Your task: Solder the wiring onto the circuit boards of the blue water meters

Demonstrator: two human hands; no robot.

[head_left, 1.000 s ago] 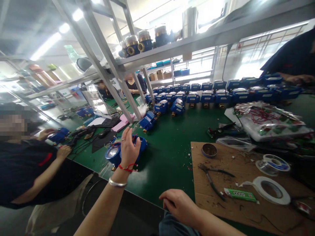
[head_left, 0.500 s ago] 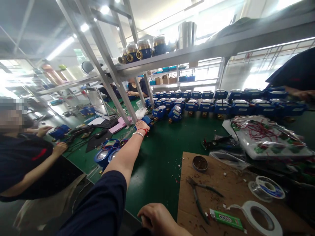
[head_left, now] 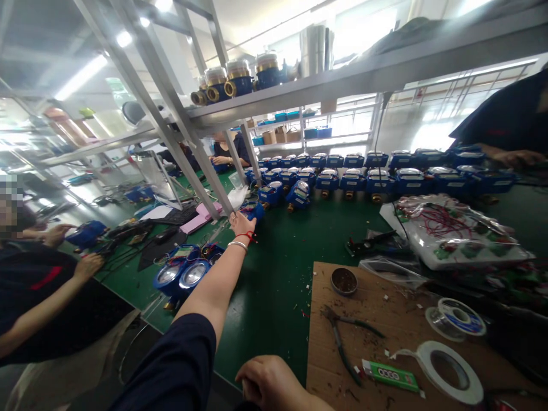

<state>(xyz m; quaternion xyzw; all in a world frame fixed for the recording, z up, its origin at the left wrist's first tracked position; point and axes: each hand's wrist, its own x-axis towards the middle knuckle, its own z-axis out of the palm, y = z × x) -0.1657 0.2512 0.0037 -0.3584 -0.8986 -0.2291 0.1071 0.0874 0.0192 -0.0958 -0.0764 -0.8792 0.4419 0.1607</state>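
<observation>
My left arm stretches far out over the green table. My left hand (head_left: 241, 223) is closed round a blue water meter (head_left: 257, 212) lying near the foot of a slanted metal post. Two blue meters with round glass dials (head_left: 182, 275) sit side by side below my forearm, trailing red wires. My right hand (head_left: 274, 382) rests low at the table's near edge, fingers curled, with nothing visible in it.
Rows of blue meters (head_left: 377, 178) line the far side. A brown board (head_left: 385, 342) carries pliers (head_left: 342, 337), a tin (head_left: 343, 281), tape roll (head_left: 447, 371), solder spool (head_left: 456, 318) and green tube (head_left: 391, 375). A person's arms (head_left: 51, 297) work at left; another person's arm (head_left: 509, 155) at right.
My left hand left the two dial meters close by and reached out to the far meter by the post, then closed on it. The right hand stayed at the table edge.
</observation>
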